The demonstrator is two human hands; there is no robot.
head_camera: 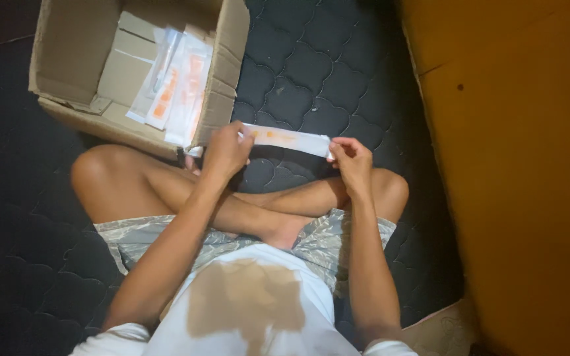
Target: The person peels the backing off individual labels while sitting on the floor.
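Seated cross-legged on a dark quilted mattress (318, 72), holding a long, flat white packet with an orange marking (287, 139) stretched level between both hands, just above the knees and just beside the open corner of a cardboard box (67, 59). Left hand (225, 150) closed around the packet's left end, fingers curled over the top edge and knuckles toward the camera, so the exact hold underneath cannot be told. Right hand (351, 158) pinching the right end between thumb and fingertips, wrist bent slightly inward. Held by its two ends, apparently to keep the thin sleeve taut and flat, face up toward the head camera. Both forearms reaching forward from the lap, elbows out, converging on the packet. Inside the box, a loose stack of similar white-and-orange packets (176, 89) leaning against the near-right wall, close by the left hand, likely placed there for easy reach. Box set on the mattress ahead of the left knee, flaps open. At right, a large orange-brown panel (529, 165) standing beside the mattress, well apart from both hands.
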